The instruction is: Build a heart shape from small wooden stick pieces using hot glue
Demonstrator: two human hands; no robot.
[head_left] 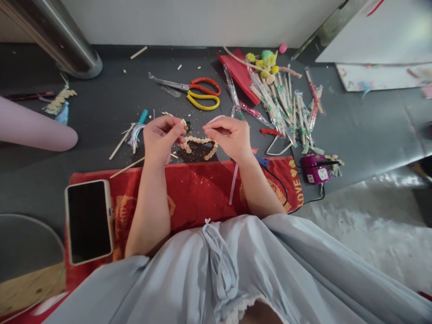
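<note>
My left hand (164,137) is closed in a pinch on a small cream-coloured piece (183,122). Just beside those fingertips is a small dark green and orange thing (188,128), too small to name. Level with it, my right hand (231,135) has thumb and forefinger pressed together; what lies between them is too fine to see. A gap separates the two hands. Below the fingers a knobbly cream strand (211,155) curves over the dark surface, among crumbs; its left end runs close under my left hand, and I cannot tell whether they touch.
Scissors (202,93) with red and yellow handles lie beyond my hands. Wrapped sticks (273,101) are heaped at right near a purple plug block (313,168). A red towel (202,193) lies under my forearms, with a phone (89,220) at left. A metal post (72,45) stands at the back.
</note>
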